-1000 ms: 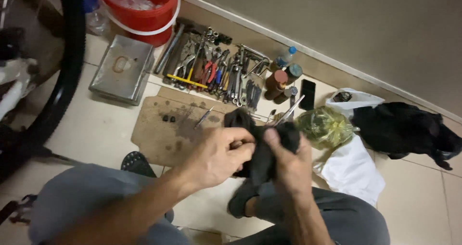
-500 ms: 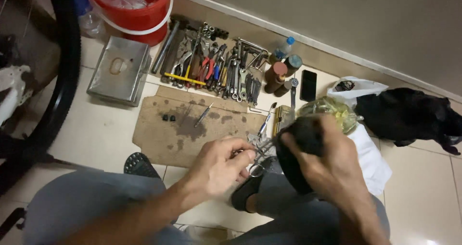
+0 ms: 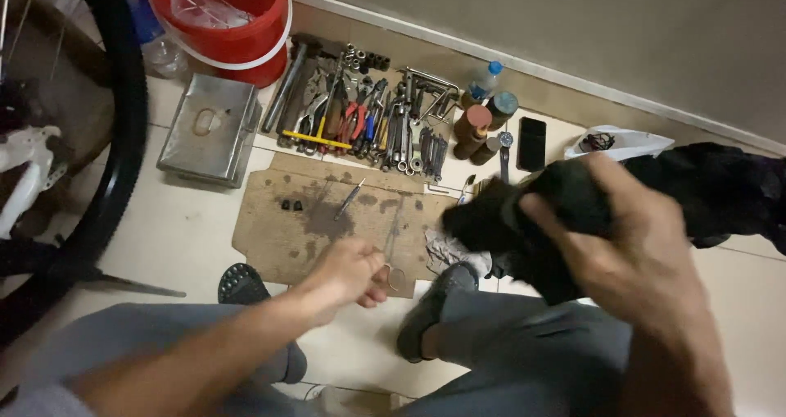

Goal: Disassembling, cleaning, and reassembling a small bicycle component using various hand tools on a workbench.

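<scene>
The left hand is closed on the ring end of a thin metal tool, something like forceps or fine scissors, whose shaft lies over the stained cardboard on the floor. The right hand is raised nearer the camera, clamped on a bunched black cloth. The hands are well apart, each with its own thing.

By the look of it, the step in hand is holding tool and cloth ready, not yet touching. Bringing them together would call for lowering the cloth to the left hand and keeping the tool's tip clear of the fingers.

Much is hard to read. The right hand is blurred and its fingers are buried in the cloth, so the grip is unclear. The tool's tip fades against the cardboard, and its kind stays uncertain. Behind the cloth, more dark fabric merges with it. A row of tools lies by the wall, too small to sort; the tyre and red bucket are cut off at the frame's edge.
</scene>
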